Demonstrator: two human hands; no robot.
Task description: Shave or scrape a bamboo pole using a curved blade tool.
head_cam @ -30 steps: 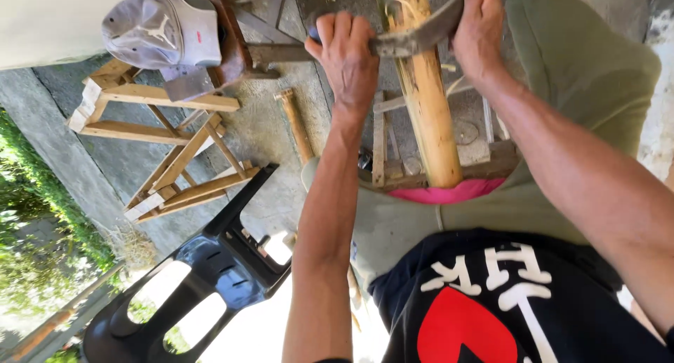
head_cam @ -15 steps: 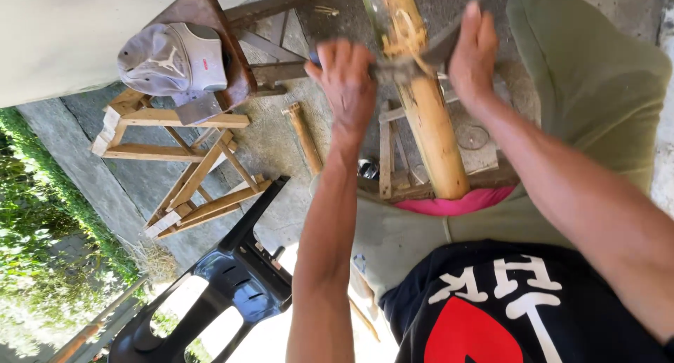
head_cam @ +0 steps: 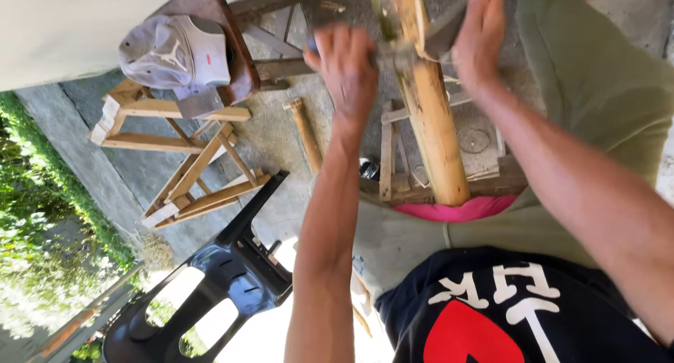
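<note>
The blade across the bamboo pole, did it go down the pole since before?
Yes. The blade and both hands have slid along the bamboo pole, nearer its cut end by the pink cloth.

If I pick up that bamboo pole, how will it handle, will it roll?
The bamboo pole looks straight and thick, so probably stiff. Its round, smooth skin suggests it would roll if laid down freely. It may feel light for its size, though its cut end isn't clear enough to confirm it's hollow.
</note>
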